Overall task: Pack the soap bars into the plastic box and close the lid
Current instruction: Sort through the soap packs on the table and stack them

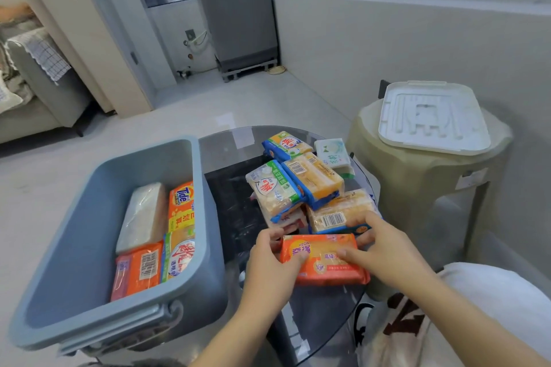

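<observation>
Both hands grip one orange soap bar point(323, 259) marked "KEON" at lower centre: the left hand point(272, 265) pinches its left end, the right hand point(378, 250) curls over its right side. It lies on a round glass bench point(226, 164) beside a heap of wrapped soap bars point(301, 185). At lower left, a grey-blue plastic box point(74, 232) holds a "Tide" bar point(181, 205) among others. The white lid point(432, 118) rests on a beige stool point(417, 185) at right; pale tiled floor point(238, 98) behind.

Both hands point(325, 256) gripping (fingers curled).
</observation>
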Tool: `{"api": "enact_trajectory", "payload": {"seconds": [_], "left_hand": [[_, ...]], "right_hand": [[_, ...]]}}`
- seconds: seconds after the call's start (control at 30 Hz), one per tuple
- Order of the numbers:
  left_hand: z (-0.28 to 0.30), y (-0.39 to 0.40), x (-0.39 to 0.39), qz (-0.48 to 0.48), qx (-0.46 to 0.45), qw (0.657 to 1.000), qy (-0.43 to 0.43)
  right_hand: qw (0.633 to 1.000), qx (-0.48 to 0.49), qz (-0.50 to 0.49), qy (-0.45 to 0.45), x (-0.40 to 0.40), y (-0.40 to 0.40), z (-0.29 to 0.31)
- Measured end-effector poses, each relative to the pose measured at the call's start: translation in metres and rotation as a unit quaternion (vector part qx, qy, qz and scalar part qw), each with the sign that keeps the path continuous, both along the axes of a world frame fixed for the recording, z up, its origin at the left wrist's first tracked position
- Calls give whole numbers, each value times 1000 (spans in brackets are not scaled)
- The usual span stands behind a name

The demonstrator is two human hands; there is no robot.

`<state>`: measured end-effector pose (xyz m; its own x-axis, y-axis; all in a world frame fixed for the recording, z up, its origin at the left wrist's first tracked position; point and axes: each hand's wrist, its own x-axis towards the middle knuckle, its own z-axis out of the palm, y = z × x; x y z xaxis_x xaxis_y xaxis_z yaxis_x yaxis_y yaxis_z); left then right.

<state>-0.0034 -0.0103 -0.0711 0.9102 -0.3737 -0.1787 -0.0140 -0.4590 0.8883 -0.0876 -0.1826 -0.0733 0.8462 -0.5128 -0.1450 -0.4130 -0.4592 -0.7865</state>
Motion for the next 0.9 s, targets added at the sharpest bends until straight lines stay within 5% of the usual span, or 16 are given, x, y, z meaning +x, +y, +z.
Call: {"api": "enact_trajectory", "payload": {"seconds": [0.2,0.6,0.9], "left_hand": [[3,7,5,59,-107,992,-7],[31,-15,33,145,-298,943,22],[45,-61,81,170,-277,945,33]], "right_hand": [[996,67,-26,-60,4,9,3],[989,44,-37,-138,43,9,39],[986,32,-77,-142,95,-19,62]]}}
